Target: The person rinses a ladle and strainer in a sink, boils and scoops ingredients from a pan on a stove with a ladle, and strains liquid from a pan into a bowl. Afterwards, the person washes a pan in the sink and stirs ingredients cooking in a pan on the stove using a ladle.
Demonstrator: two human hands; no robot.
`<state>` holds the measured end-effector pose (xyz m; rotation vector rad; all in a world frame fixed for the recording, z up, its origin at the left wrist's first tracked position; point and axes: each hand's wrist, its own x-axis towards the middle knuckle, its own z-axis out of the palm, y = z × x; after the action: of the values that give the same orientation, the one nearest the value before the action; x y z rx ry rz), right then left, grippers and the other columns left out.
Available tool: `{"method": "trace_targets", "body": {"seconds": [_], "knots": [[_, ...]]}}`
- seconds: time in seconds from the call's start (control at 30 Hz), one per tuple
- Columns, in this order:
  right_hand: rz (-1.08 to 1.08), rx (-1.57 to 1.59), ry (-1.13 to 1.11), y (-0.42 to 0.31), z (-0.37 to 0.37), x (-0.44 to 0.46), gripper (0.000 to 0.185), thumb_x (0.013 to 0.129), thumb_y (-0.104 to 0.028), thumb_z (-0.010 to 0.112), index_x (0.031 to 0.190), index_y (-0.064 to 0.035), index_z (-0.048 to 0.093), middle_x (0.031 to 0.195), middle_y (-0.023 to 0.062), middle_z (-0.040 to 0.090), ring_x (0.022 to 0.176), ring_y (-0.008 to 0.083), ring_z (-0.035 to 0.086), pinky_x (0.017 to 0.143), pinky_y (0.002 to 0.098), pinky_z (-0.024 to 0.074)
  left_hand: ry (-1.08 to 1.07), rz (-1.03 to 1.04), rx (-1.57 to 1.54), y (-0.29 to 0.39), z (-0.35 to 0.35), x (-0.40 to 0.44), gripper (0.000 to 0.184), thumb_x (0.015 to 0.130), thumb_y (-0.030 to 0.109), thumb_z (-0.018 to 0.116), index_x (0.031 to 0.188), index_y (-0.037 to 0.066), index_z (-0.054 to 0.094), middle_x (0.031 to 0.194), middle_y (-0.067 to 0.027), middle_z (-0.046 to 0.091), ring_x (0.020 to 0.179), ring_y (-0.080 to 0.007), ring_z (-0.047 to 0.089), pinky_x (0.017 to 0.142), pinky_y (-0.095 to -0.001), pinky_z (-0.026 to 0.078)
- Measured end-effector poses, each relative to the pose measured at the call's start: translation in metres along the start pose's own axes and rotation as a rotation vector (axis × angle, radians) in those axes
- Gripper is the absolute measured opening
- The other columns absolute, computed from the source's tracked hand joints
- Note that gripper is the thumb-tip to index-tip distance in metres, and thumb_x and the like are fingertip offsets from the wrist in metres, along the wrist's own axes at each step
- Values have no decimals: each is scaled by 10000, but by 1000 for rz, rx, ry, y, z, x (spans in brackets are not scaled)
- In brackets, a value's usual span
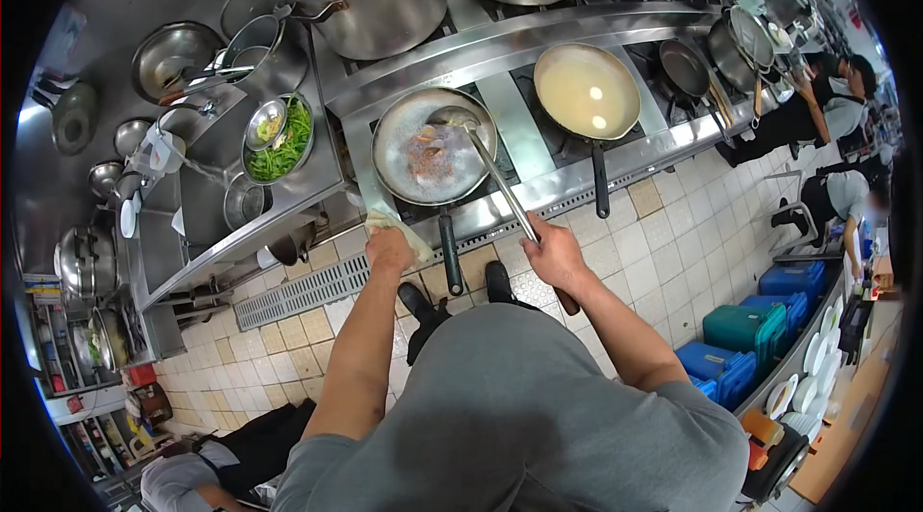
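My right hand [555,252] is closed around the long handle of a ladle [496,174]. The ladle's bowl rests inside a frying pan [392,175] on the stove, among pale, foamy-looking contents with reddish-brown bits. My left hand [387,249] grips a pale cloth [409,235] near the stove's front edge. The pan's black handle [450,257] points toward me, just right of the cloth, with neither hand on it. On the burner to the right sits a second frying pan [598,131], filled with smooth cream-coloured liquid.
Large stockpots [380,7] stand behind the burners. Left of the stove, a bowl of cut green vegetables [279,164] holds a smaller metal bowl [265,124], beside a sink with running water. Blue and green bins [742,331] line the right side. Other people [846,103] are at the right and lower left.
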<state>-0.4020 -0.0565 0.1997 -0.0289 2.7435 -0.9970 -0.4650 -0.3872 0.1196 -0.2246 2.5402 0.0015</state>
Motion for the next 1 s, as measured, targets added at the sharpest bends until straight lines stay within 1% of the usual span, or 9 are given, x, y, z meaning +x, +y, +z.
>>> {"method": "trace_targets", "body": {"seconds": [0.27,0.33,0.47,0.57,0.77,0.8,0.87,0.93,1.0], "knots": [[3,-8,82,-7,-7,14,499,887,-164,645,1352,1,570,922,270,701,901,445,683,810,516,542,-20,3,-36,-3,6,7,581,739,373,831,1166,-3,716,1298,-260,642,1188,-346,650,986,-396,544],[-39,165,35,-7,-9,2,479,893,-135,666,1339,18,578,887,269,695,866,418,702,781,451,551,-16,5,-37,-4,8,8,571,743,369,828,1160,-5,718,1286,-256,650,1180,-350,654,984,-398,545],[38,283,-29,-21,-23,-23,454,903,-121,662,1340,-26,586,908,266,695,872,379,716,790,424,545,13,18,-52,-6,9,4,542,755,357,819,1143,-9,723,1247,-242,675,1164,-354,662,976,-403,548],[5,306,81,-11,-17,-23,430,912,-121,660,1334,-70,603,920,265,690,867,338,720,795,415,539,-1,28,-43,-8,14,11,538,767,369,819,1140,-7,726,1235,-229,685,1161,-352,664,976,-406,547],[33,249,42,-14,-22,-14,484,918,-107,658,1378,8,567,952,240,729,884,323,724,810,407,539,-15,38,-37,-4,5,2,596,757,403,840,1159,-18,712,1237,-208,690,1218,-338,630,992,-404,537],[-24,271,74,-4,-15,-17,505,917,-105,662,1394,19,550,903,204,722,838,285,709,784,389,538,-14,39,-37,-4,5,3,596,757,403,840,1159,-18,712,1237,-208,690,1218,-338,630,992,-404,537],[-81,287,99,-2,-18,-24,527,917,-103,666,1410,30,533,853,169,715,792,247,694,759,372,537,69,35,-11,-5,11,3,611,736,427,844,1127,-26,719,1197,-230,700,1121,-333,688,937,-398,561],[118,326,-15,-6,-28,-33,480,906,-129,661,1372,-38,588,981,262,711,947,344,722,840,396,542,74,35,-12,-6,12,0,606,738,427,840,1120,-28,721,1203,-233,697,1121,-334,687,939,-396,560],[129,345,-60,-12,-39,-37,477,906,-128,664,1367,-30,592,919,222,701,878,287,698,815,385,539,85,37,-7,-8,10,1,600,740,427,836,1114,-29,723,1210,-237,693,1122,-335,687,941,-395,560]]}}
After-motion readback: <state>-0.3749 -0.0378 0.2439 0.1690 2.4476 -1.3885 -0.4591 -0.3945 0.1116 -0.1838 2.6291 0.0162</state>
